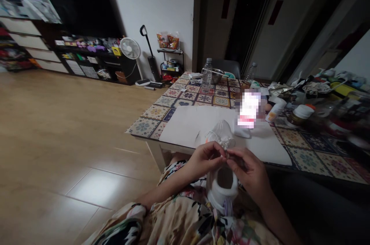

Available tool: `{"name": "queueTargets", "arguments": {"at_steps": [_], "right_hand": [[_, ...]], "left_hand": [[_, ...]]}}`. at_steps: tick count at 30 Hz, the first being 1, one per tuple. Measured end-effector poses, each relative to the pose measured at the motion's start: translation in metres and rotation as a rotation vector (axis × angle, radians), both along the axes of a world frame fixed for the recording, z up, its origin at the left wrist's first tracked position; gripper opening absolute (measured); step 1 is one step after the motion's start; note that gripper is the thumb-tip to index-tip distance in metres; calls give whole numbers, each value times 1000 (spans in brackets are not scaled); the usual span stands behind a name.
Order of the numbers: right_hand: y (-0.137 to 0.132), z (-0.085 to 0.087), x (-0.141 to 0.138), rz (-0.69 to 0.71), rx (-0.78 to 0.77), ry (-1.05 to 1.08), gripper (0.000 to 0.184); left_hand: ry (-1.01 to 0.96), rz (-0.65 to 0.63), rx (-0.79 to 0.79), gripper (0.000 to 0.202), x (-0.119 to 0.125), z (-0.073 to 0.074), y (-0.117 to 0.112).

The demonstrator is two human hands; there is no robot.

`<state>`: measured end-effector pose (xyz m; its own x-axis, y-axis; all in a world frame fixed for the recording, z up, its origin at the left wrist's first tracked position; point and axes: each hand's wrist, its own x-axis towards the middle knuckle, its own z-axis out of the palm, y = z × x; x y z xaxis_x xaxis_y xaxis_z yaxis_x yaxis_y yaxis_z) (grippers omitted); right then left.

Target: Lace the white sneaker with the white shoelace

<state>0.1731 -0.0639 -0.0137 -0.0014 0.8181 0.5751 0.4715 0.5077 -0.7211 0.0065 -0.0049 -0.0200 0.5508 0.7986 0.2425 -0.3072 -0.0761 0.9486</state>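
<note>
Well, both hands are working close together above a floral robe [185,214] on the person's lap. The left hand [206,159] and the right hand [248,172] are each nearly closed, their fingertips [223,156] pinching toward one another around a tiny brownish bit [227,155] (too small to say what it is). Just beyond them, a white cloth drawstring pouch [221,133] is sitting gathered at the neck on a white sheet [185,127], with a thin white cord [212,136] trailing from it toward the hands. A folded white cloth scrap [241,131] is lying just beside the pouch. Below the hands, a white hollow piece [222,189] is resting against the robe, its material hard to judge. The pouch is looking light and soft, so it will probably crumple under any squeeze and seems best taken by its gathered neck or cord rather than its belly. The sheet is lying on a worktop [144,131] with a patterned cover, where a plastic water bottle [207,75] and a steel bowl [217,76] are standing farther off, and a jar with a white cap [300,116] is sitting among clutter to the right.
</note>
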Motion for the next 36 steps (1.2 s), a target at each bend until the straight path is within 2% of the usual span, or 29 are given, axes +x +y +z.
{"name": "queueTargets", "arguments": {"at_steps": [4,8,11,14,16,21,24,27,30,33,36], "right_hand": [[-1,6,4,3,72,-139,9],[1,1,4,-25,8,-81,10],[2,-2,4,74,-105,7,15],[2,0,5,195,-158,1,10],[1,1,4,176,-107,-58,5],[-4,0,-2,-80,187,-308,6],[-6,1,-1,-91,329,-444,12],[-8,5,3,-39,377,-437,13],[-8,10,8,85,344,-364,9],[-8,13,10,220,281,-334,10],[-8,14,10,278,209,-328,12]], "left_hand": [[56,55,53,43,-2,4,0],[103,98,190,43,-5,7,1],[102,99,226,42,-5,8,2],[106,119,218,42,-4,8,2],[105,137,204,44,-3,7,2],[85,94,96,49,0,7,1],[66,54,44,50,0,6,2],[89,55,30,51,-1,5,7],[140,86,53,53,-1,5,15],[155,157,126,53,0,6,22],[164,200,230,53,1,4,27]]}}
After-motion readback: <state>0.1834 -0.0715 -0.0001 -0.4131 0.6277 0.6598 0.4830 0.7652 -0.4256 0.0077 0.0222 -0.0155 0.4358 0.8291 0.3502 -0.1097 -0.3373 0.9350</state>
